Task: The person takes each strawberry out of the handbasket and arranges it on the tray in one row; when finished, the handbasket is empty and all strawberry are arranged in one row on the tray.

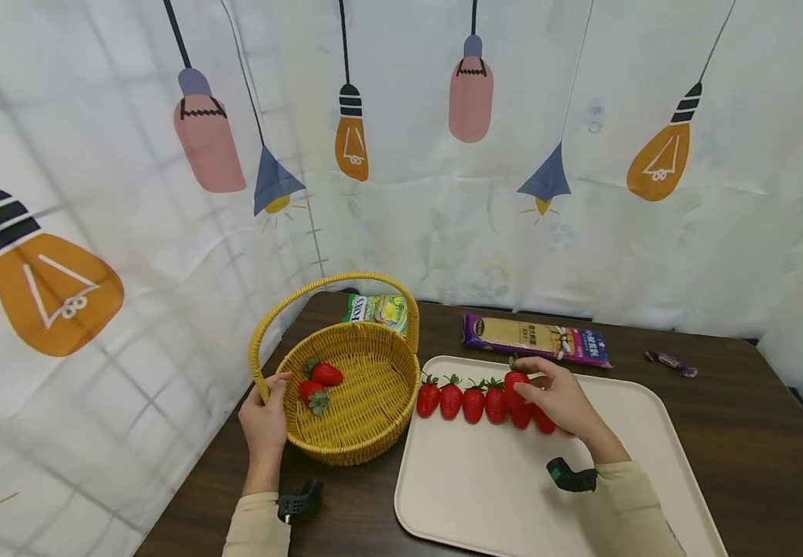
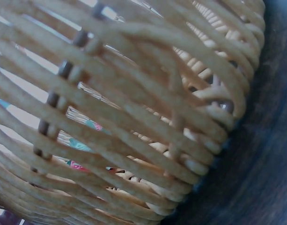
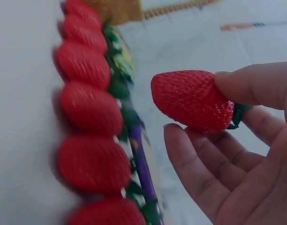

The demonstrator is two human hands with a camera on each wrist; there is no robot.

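The right hand (image 1: pixel 563 402) pinched 1 light, glossy, probably slippery strawberry (image 3: pixel 192 99) near its leafy cap, while the left hand (image 1: pixel 265 414) gripped the stiff wicker basket (image 1: pixel 356 445) by its rim.

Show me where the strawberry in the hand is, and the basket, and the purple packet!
held strawberry (image 3: pixel 190 99), right wrist view, on its red side.
basket (image 1: pixel 374 422), head view, on its woven front wall.
purple packet (image 1: pixel 586 345), head view, on its purple right end.
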